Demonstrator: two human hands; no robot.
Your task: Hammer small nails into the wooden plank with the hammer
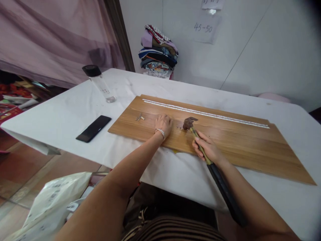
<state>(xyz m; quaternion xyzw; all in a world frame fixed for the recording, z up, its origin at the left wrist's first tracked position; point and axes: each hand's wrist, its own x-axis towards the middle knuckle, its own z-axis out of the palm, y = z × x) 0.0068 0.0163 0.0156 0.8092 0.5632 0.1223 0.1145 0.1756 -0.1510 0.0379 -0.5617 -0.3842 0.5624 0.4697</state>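
Note:
My right hand is wrapped round the yellowish neck of a claw hammer, close below its rusty head. The long black grip slants back beneath my forearm. The hammer's head rests on or just above the wooden board, near a few small dark marks. Left of these, my left hand lies on the board with its back up and a silver bracelet at the wrist. Its fingertips are partly hidden, and no object shows in it. Several small metal pieces, like nails or pins, lie farther left on the wood.
Two white measuring strips run along the board's far side. A black phone and a clear bottle with a black lid stand left on the white-covered table. Folded clothes are stacked behind it. A plastic bag sits below.

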